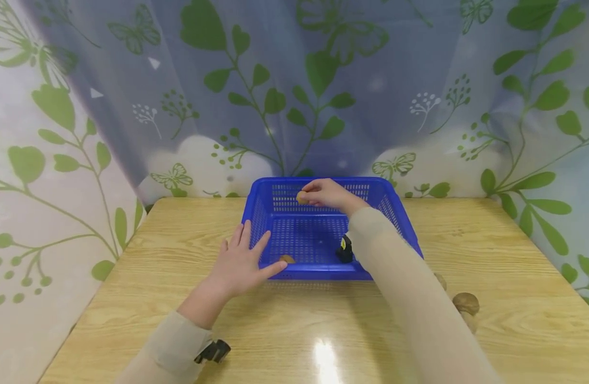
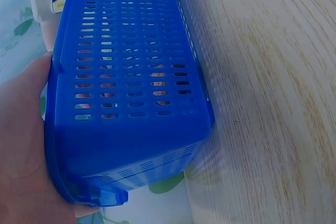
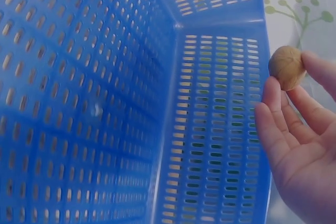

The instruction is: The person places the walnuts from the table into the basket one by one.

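My right hand (image 1: 329, 194) pinches a walnut (image 3: 286, 67) between thumb and fingertips, over the far part of a blue plastic basket (image 1: 323, 272). In the right wrist view, the walnut overlaps the basket's far rim. With fingers spread, my left hand (image 1: 234, 269) rests at the basket's near left corner, the thumb along the front rim. Another walnut (image 1: 287, 258) lies inside the basket by that corner, partly hidden by the front rim. Through the slots in the left wrist view, brown patches show behind the basket wall (image 2: 126, 140).
Several walnuts (image 1: 466, 303) sit on the wooden table (image 1: 515, 266) to the right of the basket, partly hidden by my right sleeve (image 1: 410, 282). A leaf-patterned cloth (image 1: 294, 96) hangs right behind the table. Small black devices are strapped at both wrists.
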### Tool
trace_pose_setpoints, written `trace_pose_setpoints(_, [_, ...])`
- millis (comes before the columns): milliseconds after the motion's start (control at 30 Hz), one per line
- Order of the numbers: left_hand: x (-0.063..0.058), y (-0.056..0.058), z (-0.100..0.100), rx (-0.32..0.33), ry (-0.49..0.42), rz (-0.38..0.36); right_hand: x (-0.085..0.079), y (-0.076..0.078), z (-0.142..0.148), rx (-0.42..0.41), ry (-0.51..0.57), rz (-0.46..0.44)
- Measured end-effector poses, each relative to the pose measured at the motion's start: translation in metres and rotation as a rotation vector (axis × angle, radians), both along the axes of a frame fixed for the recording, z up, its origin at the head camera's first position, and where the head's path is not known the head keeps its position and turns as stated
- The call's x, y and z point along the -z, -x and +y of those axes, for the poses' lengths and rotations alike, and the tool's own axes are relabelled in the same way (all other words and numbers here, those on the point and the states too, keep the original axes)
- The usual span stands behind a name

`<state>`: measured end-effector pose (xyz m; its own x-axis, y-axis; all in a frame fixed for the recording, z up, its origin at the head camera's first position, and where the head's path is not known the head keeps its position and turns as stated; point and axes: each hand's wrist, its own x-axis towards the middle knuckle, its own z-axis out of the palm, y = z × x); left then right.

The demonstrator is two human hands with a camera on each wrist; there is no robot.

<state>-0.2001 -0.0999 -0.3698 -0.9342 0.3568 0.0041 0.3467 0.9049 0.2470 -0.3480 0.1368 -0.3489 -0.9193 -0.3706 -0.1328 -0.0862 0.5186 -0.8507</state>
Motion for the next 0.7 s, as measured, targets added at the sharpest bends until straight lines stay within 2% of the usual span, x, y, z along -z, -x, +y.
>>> trace_pose_setpoints(400, [0.007,0.000,0.001,0.010,0.003,0.012,0.015,0.010,-0.020,0.019,-0.077,0.006])
trace_pose_setpoints(567, [0.005,0.002,-0.001,-0.001,0.014,0.025,0.009,0.011,-0.023,0.008,-0.025,-0.006])
trace_pose_setpoints(700, [0.003,0.002,-0.003,0.000,0.012,0.016,-0.002,0.006,-0.020,-0.010,-0.016,-0.031])
